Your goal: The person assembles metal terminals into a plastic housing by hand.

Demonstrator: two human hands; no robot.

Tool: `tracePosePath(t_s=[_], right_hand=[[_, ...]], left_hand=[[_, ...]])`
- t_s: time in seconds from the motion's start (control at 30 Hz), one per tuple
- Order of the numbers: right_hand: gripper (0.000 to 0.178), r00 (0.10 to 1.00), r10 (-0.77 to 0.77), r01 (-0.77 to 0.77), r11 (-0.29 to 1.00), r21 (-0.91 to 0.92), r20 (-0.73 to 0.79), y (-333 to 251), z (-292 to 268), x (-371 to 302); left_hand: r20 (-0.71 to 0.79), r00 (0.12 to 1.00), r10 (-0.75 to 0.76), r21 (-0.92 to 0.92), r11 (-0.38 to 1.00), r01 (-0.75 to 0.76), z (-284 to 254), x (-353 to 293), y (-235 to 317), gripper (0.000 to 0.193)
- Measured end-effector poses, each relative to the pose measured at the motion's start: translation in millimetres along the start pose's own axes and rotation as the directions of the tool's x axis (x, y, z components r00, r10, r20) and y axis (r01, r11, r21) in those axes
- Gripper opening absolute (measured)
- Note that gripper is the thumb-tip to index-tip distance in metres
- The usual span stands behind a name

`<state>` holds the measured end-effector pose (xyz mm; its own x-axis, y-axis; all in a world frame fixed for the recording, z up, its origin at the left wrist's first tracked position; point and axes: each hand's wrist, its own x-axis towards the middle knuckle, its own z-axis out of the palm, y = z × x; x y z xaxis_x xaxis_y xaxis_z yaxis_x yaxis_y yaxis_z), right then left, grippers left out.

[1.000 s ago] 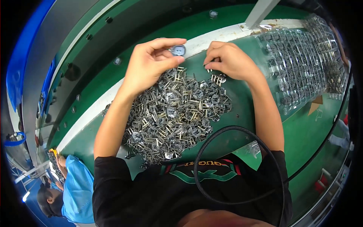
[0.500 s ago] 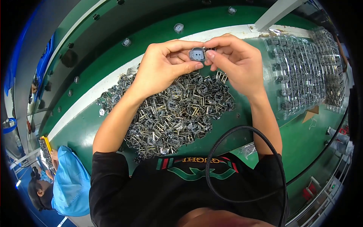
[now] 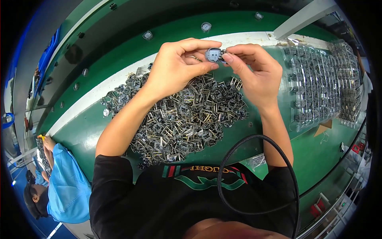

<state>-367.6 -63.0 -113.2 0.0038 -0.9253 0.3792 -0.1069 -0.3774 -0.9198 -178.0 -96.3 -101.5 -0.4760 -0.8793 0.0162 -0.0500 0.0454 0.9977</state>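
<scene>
A small grey rounded plastic housing with two dark holes is pinched between the thumb and fingers of my left hand. Against its right side, my right hand grips a small dark part with metal pins between thumb and forefinger. The two pieces touch or nearly touch; my fingertips partly cover them. Below both hands a large heap of small dark parts with brassy metal pins spreads over the green table.
Beyond the white ledge, grey housings sit spaced out on a green belt. Clear trays of dark parts lie stacked at right, near a grey post. A black cable loops before me. At left sits a co-worker in blue.
The housings on the belt have shifted right. Both hands moved slightly right, and the dark part in my right hand now shows more plainly beside the housing.
</scene>
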Motion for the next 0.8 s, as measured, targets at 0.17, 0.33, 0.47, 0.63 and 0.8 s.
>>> tracePosePath(t_s=[0.17, 0.33, 0.47, 0.63, 0.8], right_hand=[[0.011, 0.979, -0.173, 0.164, 0.983, -0.087, -0.111, 8, 7, -2], [0.012, 0.991, -0.125, 0.122, 0.989, -0.081, -0.037, 10, 7, 0], [0.016, 1.0, -0.011, 0.008, 0.99, -0.138, -0.025, 0, 10, -1], [0.017, 0.925, 0.371, -0.38, 0.911, 0.162, 0.087, -8, 1, 3], [0.02, 0.945, 0.295, -0.325, 0.882, 0.34, 0.139, 25, -3, 4]], left_hand=[[0.002, 1.0, 0.027, 0.016, 1.0, -0.027, 2, -1, 2, 0.041], [0.034, 0.999, -0.011, 0.017, 1.0, 0.01, 2, -1, 3, 0.041], [0.039, 0.999, 0.017, 0.08, 0.997, -0.02, 1, -1, 0, 0.041], [0.053, 0.997, 0.052, 0.087, 0.995, -0.056, 0, 3, 9, 0.036], [0.014, 0.997, 0.07, -0.018, 0.997, -0.07, 2, 22, -11, 0.027]])
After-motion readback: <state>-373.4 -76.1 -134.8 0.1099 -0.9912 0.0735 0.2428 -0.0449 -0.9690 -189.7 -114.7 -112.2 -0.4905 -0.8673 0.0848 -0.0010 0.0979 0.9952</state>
